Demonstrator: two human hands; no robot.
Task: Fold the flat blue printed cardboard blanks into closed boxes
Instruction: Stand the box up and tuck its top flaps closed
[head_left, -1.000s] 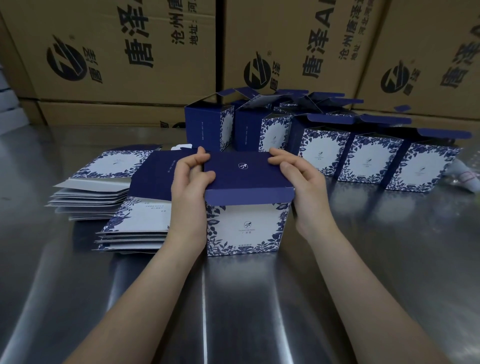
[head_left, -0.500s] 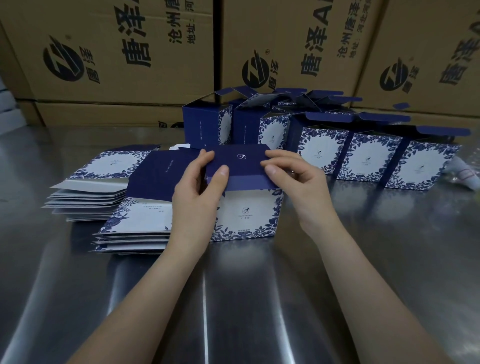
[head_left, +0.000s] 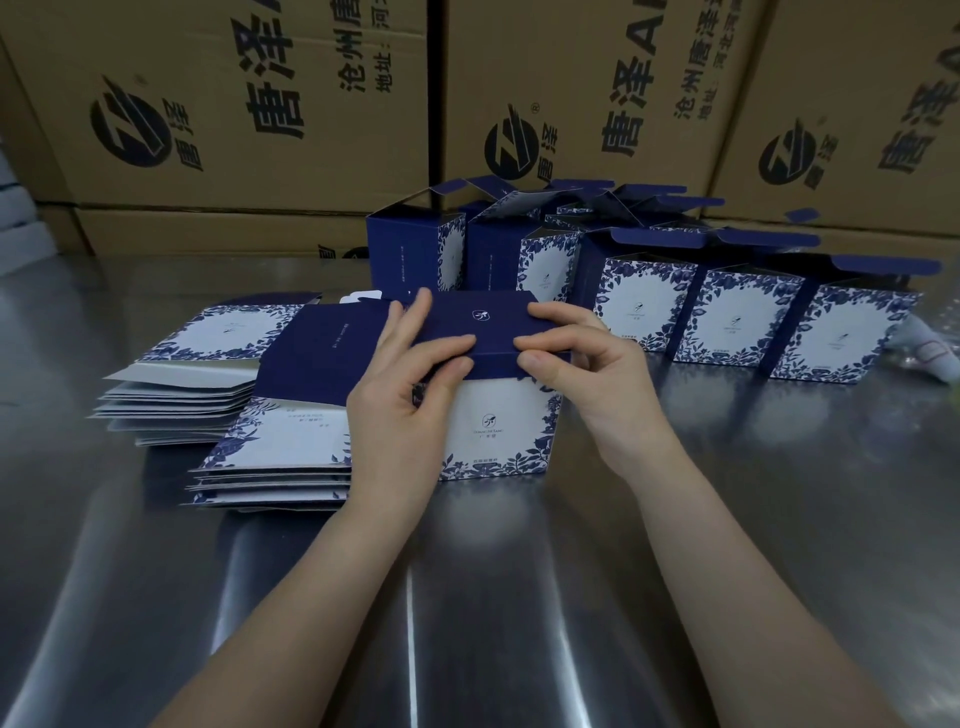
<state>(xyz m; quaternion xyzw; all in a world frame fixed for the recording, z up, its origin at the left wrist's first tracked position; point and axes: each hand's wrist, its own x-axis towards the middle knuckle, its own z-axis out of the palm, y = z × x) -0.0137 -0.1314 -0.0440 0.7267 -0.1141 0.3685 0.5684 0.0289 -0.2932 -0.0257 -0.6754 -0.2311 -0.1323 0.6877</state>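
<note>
As it stands on the steel table, we rate the blue-and-white floral cardboard box light, thin-walled and crease-prone, our left hand and right hand pinching its navy lid flap along the front fold.

Just one camera sees this, and it sits up on my head. It looks forward and down, over my arms, which come in from the bottom edge. My left fingers and right fingers are near the middle, quite close, on the box. The shiny desk fills the low half. The view is wide and bends at the sides. It takes in the flat blanks on the left, the row of boxes on the right, and the big brown cartons far back at the top.
</note>
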